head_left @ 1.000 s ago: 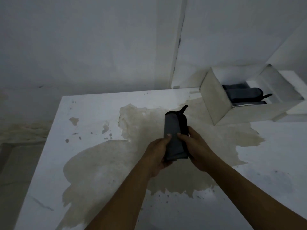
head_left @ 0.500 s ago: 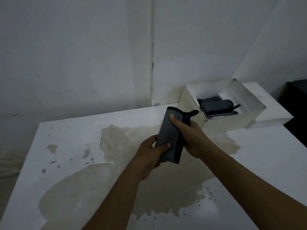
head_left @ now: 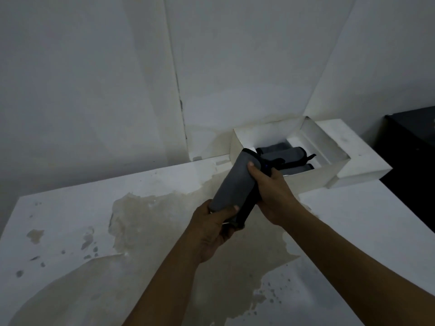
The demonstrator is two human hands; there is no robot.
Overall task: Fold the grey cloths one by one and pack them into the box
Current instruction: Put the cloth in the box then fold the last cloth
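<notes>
A folded grey cloth (head_left: pixel 235 182) with a black edge is held up in the air, tilted with its top end leaning toward the box. My left hand (head_left: pixel 211 229) grips its lower end. My right hand (head_left: pixel 270 191) clasps its upper right side, thumb across the grey face. The open white box (head_left: pixel 313 176) stands at the table's far right against the wall, just behind the cloth's top end. Inside it lie folded grey cloths (head_left: pixel 286 156) with black trim, partly hidden by the held cloth.
The white table (head_left: pixel 70 220) has a big brownish stain (head_left: pixel 160 220) under my hands and worn patches at the left. Walls rise close behind the table and box. A dark object (head_left: pixel 414 156) stands at the far right beyond the table edge.
Both hands have carried the folded cloth up and to the right, close to the box's near wall. The cloth now tilts more toward the box. My view has turned right.
</notes>
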